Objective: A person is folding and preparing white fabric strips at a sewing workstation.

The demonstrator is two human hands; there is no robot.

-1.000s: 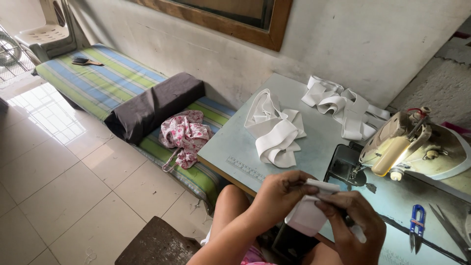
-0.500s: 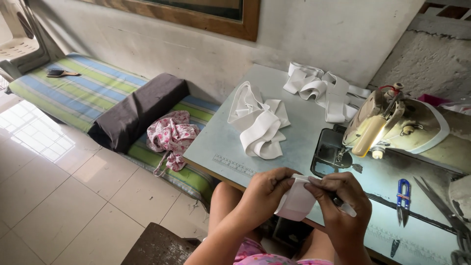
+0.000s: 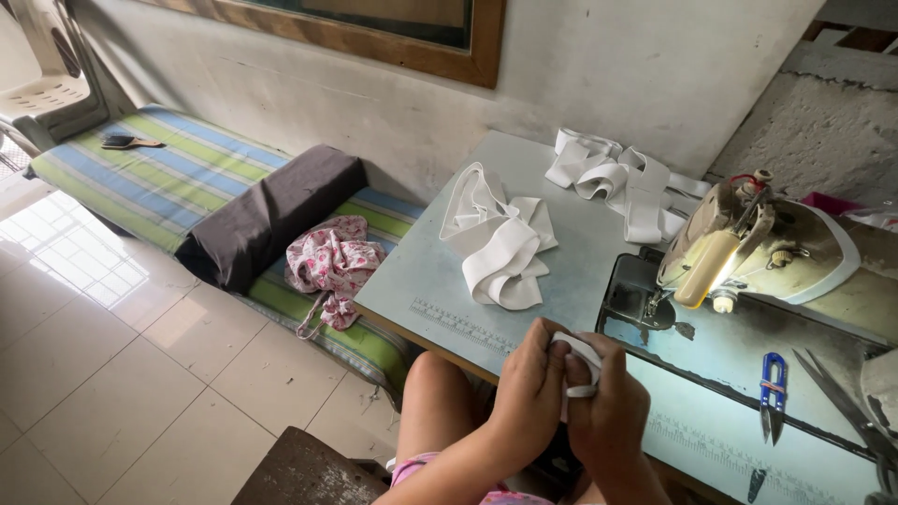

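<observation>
My left hand (image 3: 528, 393) and my right hand (image 3: 610, 411) are pressed together at the front edge of the sewing table (image 3: 440, 290). Both grip a small folded piece of white fabric band (image 3: 582, 355), mostly hidden between the fingers. Just behind them a loose pile of white fabric strips (image 3: 496, 238) lies on the tabletop. A second pile of white strips (image 3: 613, 178) sits at the back by the wall. The sewing machine (image 3: 758, 248) stands to the right, its lamp lit.
Blue thread snips (image 3: 772, 393) and large scissors (image 3: 842, 407) lie on the table at right. Left of the table is a striped mattress (image 3: 159, 178) with a dark cushion (image 3: 267, 215) and a floral cloth (image 3: 332, 266). A wooden stool (image 3: 313, 472) is below me.
The white piece was held flat and spread between my hands; now it is folded small and both hands are closed around it. The view has swung left.
</observation>
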